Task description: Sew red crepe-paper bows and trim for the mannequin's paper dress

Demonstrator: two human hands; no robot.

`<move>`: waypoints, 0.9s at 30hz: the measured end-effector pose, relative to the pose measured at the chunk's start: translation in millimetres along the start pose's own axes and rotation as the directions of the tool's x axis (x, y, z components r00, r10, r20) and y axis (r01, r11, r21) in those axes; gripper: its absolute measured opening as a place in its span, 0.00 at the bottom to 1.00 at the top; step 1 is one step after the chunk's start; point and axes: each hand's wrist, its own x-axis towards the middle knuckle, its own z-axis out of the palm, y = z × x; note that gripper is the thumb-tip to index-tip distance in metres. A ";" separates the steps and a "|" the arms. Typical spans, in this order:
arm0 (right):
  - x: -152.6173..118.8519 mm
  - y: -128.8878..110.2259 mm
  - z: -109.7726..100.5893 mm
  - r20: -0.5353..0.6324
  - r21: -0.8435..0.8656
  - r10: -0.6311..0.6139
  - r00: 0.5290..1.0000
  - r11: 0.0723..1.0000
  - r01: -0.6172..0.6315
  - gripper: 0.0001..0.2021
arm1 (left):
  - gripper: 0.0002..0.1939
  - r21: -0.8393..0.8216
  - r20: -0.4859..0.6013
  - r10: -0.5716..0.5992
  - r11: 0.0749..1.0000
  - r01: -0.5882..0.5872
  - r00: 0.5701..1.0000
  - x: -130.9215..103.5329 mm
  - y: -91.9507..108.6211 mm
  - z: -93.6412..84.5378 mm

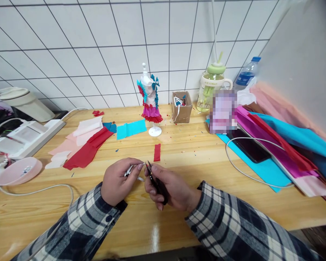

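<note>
Small black thread snips (158, 186) are gripped in my right hand (176, 188), blades pointing up and slightly apart. Their tips come close to the fingertips of my left hand (121, 179). Those fingers pinch a small whitish piece (129, 170), mostly covered by the hand, so its kind is unclear. A short red crepe paper strip (157, 152) lies flat just beyond both hands. Behind it stands a miniature white dress form (154, 131) wearing a ruffled paper dress (150, 112) in magenta, red and teal, with a teal bow at the chest.
Red crepe paper (89, 150) and a cyan sheet (132, 129) lie left of the form. A cardboard box (181, 112), a green-lidded jug (212, 85) and a phone (250, 146) with a looping cable stand or lie rightward. A power strip (29, 134) and pink bowl (19, 174) sit left.
</note>
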 end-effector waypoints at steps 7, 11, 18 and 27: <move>-0.7 -1.5 0.6 0.001 -0.016 -0.018 1.000 1.000 0.018 0.10 | 0.08 0.008 -0.002 0.024 1.000 -0.024 1.000 -0.6 -0.9 -0.3; -0.7 -1.2 0.6 -0.031 -0.031 -0.019 0.999 0.999 0.018 0.11 | 0.07 0.004 -0.002 0.032 0.999 -0.032 0.999 -0.8 -1.9 -0.1; -0.3 -0.1 -0.1 -0.056 -0.038 -0.032 0.998 0.999 0.030 0.12 | 0.09 0.001 0.013 0.026 1.000 -0.026 1.000 -0.7 -1.7 0.0; -0.5 -3.8 -4.4 -0.038 -0.096 0.004 0.999 0.995 -0.008 0.12 | 0.09 -0.103 0.033 -0.050 0.993 0.053 0.998 -2.9 -3.8 -3.6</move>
